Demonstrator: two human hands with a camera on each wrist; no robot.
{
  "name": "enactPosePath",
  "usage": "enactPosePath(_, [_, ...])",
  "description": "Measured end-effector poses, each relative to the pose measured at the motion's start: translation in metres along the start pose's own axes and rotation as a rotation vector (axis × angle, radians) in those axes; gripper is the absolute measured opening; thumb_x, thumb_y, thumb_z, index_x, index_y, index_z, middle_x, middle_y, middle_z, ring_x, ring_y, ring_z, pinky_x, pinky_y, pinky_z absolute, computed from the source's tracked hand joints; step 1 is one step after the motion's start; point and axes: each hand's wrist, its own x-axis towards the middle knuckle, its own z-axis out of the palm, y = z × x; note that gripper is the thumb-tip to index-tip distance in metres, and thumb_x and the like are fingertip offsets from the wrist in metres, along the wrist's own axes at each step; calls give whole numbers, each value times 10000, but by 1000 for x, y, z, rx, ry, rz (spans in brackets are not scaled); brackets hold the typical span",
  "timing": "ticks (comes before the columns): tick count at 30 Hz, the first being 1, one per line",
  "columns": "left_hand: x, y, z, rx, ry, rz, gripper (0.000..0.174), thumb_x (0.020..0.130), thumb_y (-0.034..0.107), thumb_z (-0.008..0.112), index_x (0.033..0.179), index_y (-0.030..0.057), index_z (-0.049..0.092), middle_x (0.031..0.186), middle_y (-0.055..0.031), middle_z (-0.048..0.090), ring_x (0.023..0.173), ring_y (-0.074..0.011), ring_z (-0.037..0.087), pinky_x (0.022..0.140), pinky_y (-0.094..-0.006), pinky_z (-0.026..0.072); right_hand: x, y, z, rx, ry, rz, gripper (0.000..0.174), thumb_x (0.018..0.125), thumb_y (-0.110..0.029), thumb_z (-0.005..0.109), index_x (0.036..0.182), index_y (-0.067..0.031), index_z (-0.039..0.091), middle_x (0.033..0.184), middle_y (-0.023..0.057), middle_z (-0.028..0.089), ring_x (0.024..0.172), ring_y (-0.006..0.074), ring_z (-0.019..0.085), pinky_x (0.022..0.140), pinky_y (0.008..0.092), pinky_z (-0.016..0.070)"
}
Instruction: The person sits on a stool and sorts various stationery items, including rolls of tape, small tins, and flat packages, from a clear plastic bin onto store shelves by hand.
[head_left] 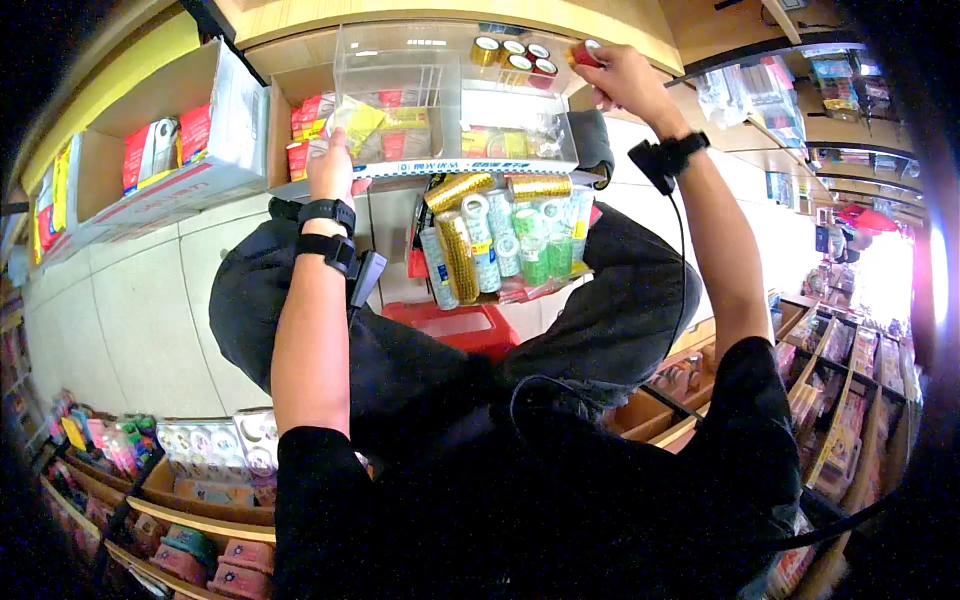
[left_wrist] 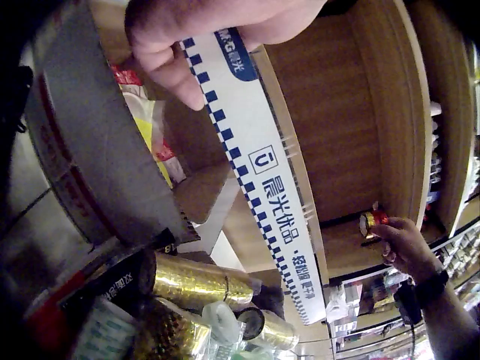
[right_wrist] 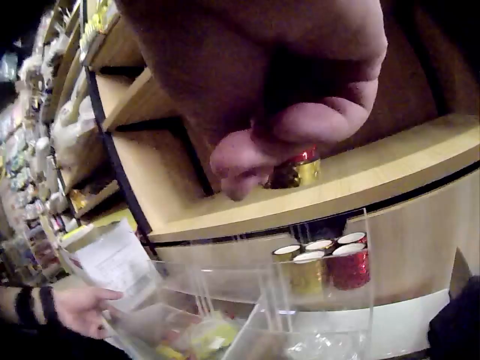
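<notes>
A clear plastic display box point(head_left: 400, 60) with a white-and-blue label strip point(left_wrist: 262, 165) stands before the person. My left hand point(head_left: 332, 168) grips its front left corner, fingers bent around the strip's end. At the right, my right hand point(head_left: 640, 88) pinches a red-and-gold roll of glitter tape point(head_left: 584, 53) above the wooden shelf edge. Several gold and red tape rolls point(right_wrist: 330, 266) stand grouped in the box's back right part. Yellow-and-red packets point(head_left: 405, 118) show through the clear plastic on the left.
Between the knees lie several long stacks of gold, green and pale tape rolls point(head_left: 508, 240), near a red plastic stool point(head_left: 450, 325). A cardboard box point(head_left: 170, 180) of packets stands left. Wooden shelves point(right_wrist: 322, 180) run behind; stocked shelves point(head_left: 840, 420) line the right side.
</notes>
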Motion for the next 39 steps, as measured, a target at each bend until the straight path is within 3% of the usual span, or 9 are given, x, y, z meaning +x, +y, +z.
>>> enactPosePath(6, [-6, 3, -1, 15, -25, -33, 410, 841, 466, 499, 971, 83, 569, 818, -49, 573, 615, -152, 568, 408, -261, 490, 72, 6, 38, -93, -141, -68, 284, 786, -261, 585, 780, 20, 628, 521, 99, 585, 408, 151, 560, 422, 289, 487])
enactPosePath(11, [-1, -2, -1, -48, -22, -43, 422, 834, 467, 512, 972, 72, 574, 826, -49, 579, 600, -146, 565, 399, -260, 489, 98, 5, 65, -56, -242, -54, 265, 772, -242, 599, 721, 17, 619, 519, 103, 583, 403, 152, 558, 390, 298, 476])
enactPosePath(14, [0, -3, 0, -56, -23, -39, 403, 832, 447, 524, 926, 59, 578, 800, -42, 568, 604, -146, 574, 403, -263, 493, 101, 1, 68, -243, -241, -57, 248, 778, -212, 597, 691, 20, 609, 510, 89, 574, 396, 145, 548, 372, 286, 466])
enactPosePath(18, [-1, -2, 3, -62, -23, -39, 381, 834, 431, 526, 900, 60, 576, 784, -36, 562, 607, -150, 578, 405, -268, 496, 96, -4, 66, -190, -322, 48, 188, 775, -141, 574, 759, 46, 585, 501, 78, 559, 408, 131, 538, 361, 268, 422])
enactPosePath(20, [-9, 3, 5, -111, 27, 0, 384, 825, 393, 540, 720, 24, 521, 591, -36, 472, 455, -144, 490, 371, -277, 471, 96, -6, 66, -147, -344, 72, 189, 770, -141, 577, 746, 46, 580, 496, 76, 551, 399, 128, 527, 346, 265, 407])
enactPosePath(26, [-3, -2, 5, -99, 22, 11, 410, 819, 404, 545, 751, 0, 533, 594, -36, 468, 447, -143, 475, 369, -281, 472, 99, -9, 64, 2, -438, 243, 271, 753, -229, 610, 643, 12, 549, 475, 55, 512, 346, 97, 442, 286, 233, 305])
enactPosePath(29, [-2, -3, 3, -75, 11, 0, 411, 816, 405, 549, 783, -5, 534, 605, -37, 476, 466, -143, 490, 372, -280, 475, 102, -20, 61, 104, -495, 373, 249, 735, -224, 612, 646, 4, 568, 489, 75, 521, 348, 127, 455, 285, 273, 327])
enactPosePath(33, [-3, -3, 4, -94, 13, 13, 416, 811, 410, 554, 810, -5, 531, 616, -38, 478, 479, -142, 494, 373, -276, 474, 117, -8, 69, -27, -599, 350, 311, 718, -310, 620, 566, -53, 533, 449, 55, 500, 328, 96, 430, 284, 232, 288])
enactPosePath(39, [-6, -1, 3, -100, -6, -3, 414, 809, 418, 554, 815, 5, 529, 640, -40, 489, 507, -142, 510, 379, -274, 466, 133, -12, 72, -73, -752, 385, 264, 719, -265, 608, 551, -88, 507, 441, 40, 494, 326, 93, 431, 311, 231, 313])
